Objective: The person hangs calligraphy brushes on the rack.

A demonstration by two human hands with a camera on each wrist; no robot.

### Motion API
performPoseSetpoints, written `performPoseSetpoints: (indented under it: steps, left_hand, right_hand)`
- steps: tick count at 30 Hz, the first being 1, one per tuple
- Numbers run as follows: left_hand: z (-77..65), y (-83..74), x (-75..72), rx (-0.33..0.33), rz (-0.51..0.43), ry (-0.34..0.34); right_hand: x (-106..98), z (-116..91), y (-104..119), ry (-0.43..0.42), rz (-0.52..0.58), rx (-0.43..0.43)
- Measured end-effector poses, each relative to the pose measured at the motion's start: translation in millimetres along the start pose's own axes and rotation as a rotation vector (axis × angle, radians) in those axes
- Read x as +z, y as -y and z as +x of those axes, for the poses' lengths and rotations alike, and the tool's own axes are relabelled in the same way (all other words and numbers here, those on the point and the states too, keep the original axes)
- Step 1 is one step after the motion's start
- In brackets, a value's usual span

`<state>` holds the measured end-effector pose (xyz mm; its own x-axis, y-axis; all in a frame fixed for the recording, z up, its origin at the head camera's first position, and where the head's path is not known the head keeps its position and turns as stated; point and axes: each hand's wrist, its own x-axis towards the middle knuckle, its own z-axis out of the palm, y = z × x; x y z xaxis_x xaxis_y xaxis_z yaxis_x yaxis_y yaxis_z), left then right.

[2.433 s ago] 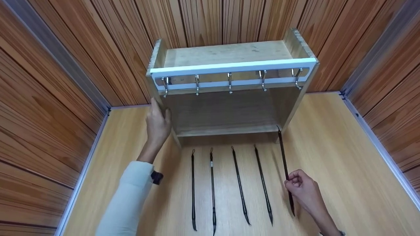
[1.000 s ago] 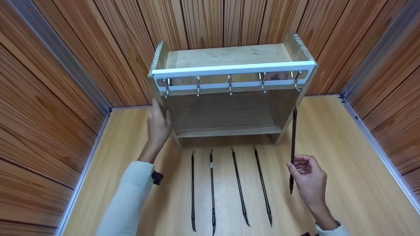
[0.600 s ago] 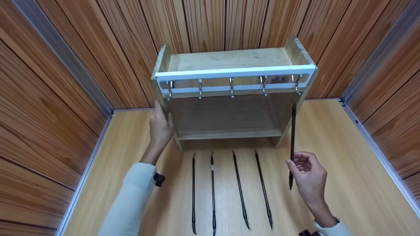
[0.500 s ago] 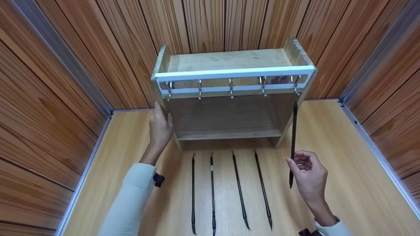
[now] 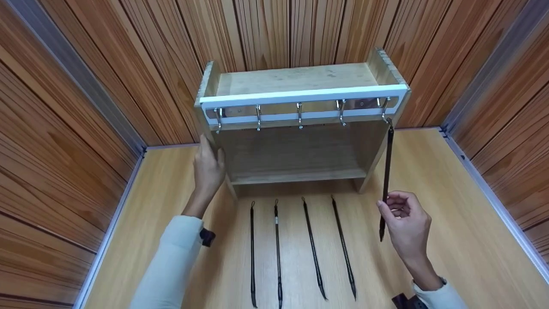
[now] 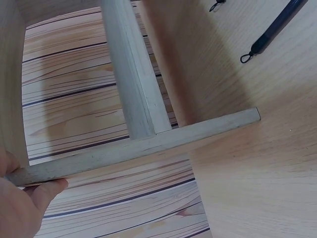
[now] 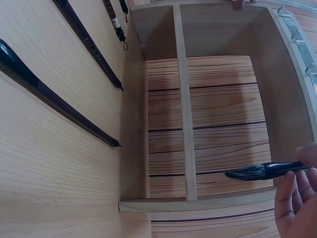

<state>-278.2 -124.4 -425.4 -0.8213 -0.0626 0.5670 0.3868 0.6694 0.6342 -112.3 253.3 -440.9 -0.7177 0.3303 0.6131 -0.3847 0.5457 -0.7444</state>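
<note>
My right hand [image 5: 407, 223] pinches a dark calligraphy brush [image 5: 389, 159] by its lower part, bristles down. The brush's top loop is at the tip of the rightmost metal hook [image 5: 385, 109]; whether it is over the hook is too small to tell. In the right wrist view, the dark bristles [image 7: 247, 172] project from between the fingers. My left hand [image 5: 208, 165] grips the left side panel of a wooden shelf rack [image 5: 296, 81]. The left wrist view shows the thumb [image 6: 51, 192] on one face of that panel [image 6: 109, 154], with fingers round the other side.
Several more brushes [image 5: 252, 253] lie in a spaced row on the wooden tabletop [image 5: 450, 206] before the rack. A white rail [image 5: 266, 95] with several hooks runs along the rack's upper front. Wood-panelled walls [image 5: 266, 34] enclose the back and sides.
My right hand has lifted the brush from low over the tabletop, bringing its loop up to the rightmost hook. My left hand stays on the rack's side panel.
</note>
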Motion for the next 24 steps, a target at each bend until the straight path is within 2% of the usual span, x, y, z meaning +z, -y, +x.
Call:
performPoseSetpoints:
  steps: [24]
  left_hand:
    - [-2.4,-0.5,-0.5,-0.02,0.004,0.0]
  right_hand:
    - [1.5,-3.9,-2.5,0.021,-0.013,-0.03]
